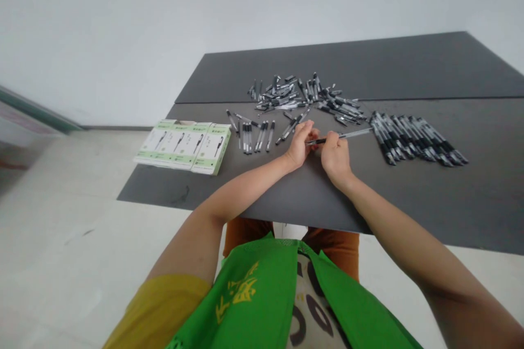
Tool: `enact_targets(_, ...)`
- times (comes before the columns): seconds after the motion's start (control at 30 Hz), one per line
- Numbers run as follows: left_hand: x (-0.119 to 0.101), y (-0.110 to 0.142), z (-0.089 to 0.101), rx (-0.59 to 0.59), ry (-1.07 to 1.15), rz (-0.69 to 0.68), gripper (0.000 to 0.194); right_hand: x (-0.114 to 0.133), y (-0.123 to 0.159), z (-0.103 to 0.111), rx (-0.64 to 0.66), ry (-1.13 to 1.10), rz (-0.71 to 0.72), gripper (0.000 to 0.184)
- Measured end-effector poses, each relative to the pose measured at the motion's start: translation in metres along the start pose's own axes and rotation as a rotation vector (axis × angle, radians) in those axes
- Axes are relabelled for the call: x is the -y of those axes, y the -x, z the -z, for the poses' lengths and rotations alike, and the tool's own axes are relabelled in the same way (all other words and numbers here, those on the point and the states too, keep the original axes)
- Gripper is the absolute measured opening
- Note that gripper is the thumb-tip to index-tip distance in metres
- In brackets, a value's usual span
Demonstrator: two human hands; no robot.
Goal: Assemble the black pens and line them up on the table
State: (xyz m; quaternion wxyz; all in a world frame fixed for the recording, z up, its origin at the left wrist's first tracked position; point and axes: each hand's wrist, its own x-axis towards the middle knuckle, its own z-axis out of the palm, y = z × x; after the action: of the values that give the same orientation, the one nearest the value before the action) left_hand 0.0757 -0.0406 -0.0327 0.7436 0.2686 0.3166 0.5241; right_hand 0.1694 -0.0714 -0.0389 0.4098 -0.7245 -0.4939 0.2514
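Over the middle of the dark table, both hands are closed on one pen [355,133]. My left hand [302,144] pinches its dark end, while my right hand [335,158] wraps round the grip, and the clear barrel sticks out to the right. Just beyond my left hand lie loose pens and pen parts [292,125]. To the right of my right hand, finished-looking pens with black caps [413,139] lie side by side in slanted rows. Left of my left hand, several clear barrels [257,136] with dark ends are laid out.
Green and white pen boxes [180,144] lie together at the table's left edge. A scattered heap of pen parts [282,95] stretches across the middle of the table [409,202], towards the white wall [286,5].
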Motion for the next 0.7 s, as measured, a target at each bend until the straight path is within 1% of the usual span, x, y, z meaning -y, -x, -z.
enact_targets(0.1, -0.005, 0.000, -0.002, -0.054, 0.126, 0.100, 0.031, 0.003, 0.006, 0.000, 0.001, 0.029, -0.036, 0.056)
enact_targets(0.17, -0.007, 0.002, -0.002, -0.044, 0.176, 0.168, 0.037, 0.005, 0.011, -0.003, -0.012, 0.018, -0.027, 0.056)
enact_targets(0.2, -0.007, 0.002, -0.002, -0.035, 0.188, 0.179, 0.041, 0.005, 0.013, -0.004, -0.022, 0.004, -0.017, 0.057)
enact_targets(0.3, -0.008, 0.004, 0.000, -0.025, 0.160, 0.144, 0.051, 0.007, 0.018, -0.007, -0.016, 0.006, 0.014, 0.059)
enact_targets(0.37, -0.009, 0.003, 0.001, -0.012, 0.111, 0.123, 0.056, 0.009, 0.021, -0.007, 0.006, 0.068, 0.027, 0.059)
enact_targets(0.43, -0.009, 0.003, 0.003, 0.017, 0.075, 0.131, 0.060, 0.010, 0.024, -0.005, 0.026, 0.128, 0.042, 0.060)
enact_targets(0.57, -0.007, 0.001, 0.003, 0.099, 0.072, 0.168, 0.064, 0.009, 0.027, -0.001, 0.028, 0.170, 0.072, 0.062)
enact_targets(0.7, -0.006, 0.000, 0.000, 0.116, 0.068, 0.150, 0.066, 0.008, 0.026, -0.001, 0.021, 0.116, 0.078, 0.060)
